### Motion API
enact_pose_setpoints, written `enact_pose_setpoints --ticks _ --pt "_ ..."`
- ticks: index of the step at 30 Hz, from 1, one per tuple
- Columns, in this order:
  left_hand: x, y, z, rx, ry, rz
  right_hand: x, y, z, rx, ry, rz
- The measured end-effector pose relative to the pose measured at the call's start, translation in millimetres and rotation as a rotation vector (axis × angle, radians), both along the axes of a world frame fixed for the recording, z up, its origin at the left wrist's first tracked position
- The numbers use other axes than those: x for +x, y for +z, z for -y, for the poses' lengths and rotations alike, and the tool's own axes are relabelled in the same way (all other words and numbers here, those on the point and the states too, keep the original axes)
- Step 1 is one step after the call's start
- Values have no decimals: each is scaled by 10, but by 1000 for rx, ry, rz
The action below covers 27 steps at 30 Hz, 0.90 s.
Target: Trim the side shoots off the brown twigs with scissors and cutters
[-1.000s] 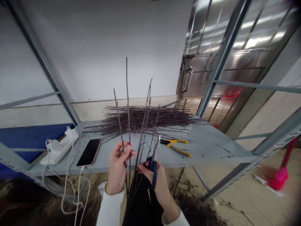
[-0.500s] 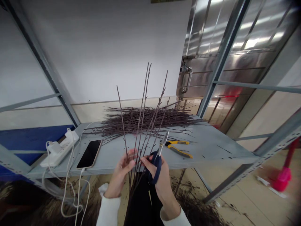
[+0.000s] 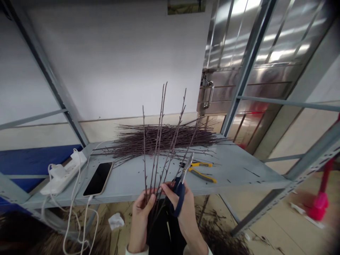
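Observation:
Several long thin brown twigs (image 3: 158,141) stand up from between my hands, spread slightly like a fan. My left hand (image 3: 140,214) is closed around their lower part, thumb across the stems. Dark-blue-handled scissors (image 3: 180,193) hang in my right hand (image 3: 185,212), blades pointing up and away. The thumb and finger of that hand also pinch at the twigs, close beside my left thumb. The lower twig ends are partly hidden by my hands and blend into the dark clothing on my legs.
A big heap of twigs (image 3: 164,140) lies along the back of the grey shelf (image 3: 239,166). Yellow-handled pliers (image 3: 203,173) rest right of the scissors. At left are a phone (image 3: 98,179) and a white power strip (image 3: 63,173) with cables. Metal posts (image 3: 239,81) frame the shelf.
My left fingers have closed in on the twigs, and the leftmost twig has swung right and more upright. My right hand still holds the scissors. The view has shifted slightly.

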State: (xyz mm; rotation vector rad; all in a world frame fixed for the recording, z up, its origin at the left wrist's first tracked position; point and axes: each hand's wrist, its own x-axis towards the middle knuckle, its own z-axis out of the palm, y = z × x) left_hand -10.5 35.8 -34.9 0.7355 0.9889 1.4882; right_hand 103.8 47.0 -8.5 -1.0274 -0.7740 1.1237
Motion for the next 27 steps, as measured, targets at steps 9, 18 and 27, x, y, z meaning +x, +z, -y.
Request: enact_pose_setpoints --ticks 9,18,27 --pt "-48 96 41 -80 116 29 -29 19 8 -17 16 -61" --pt "66 307 -65 -104 37 132 116 82 -206 72 140 44" --pt "68 261 -83 -91 61 131 541 -39 -199 247 221 285"
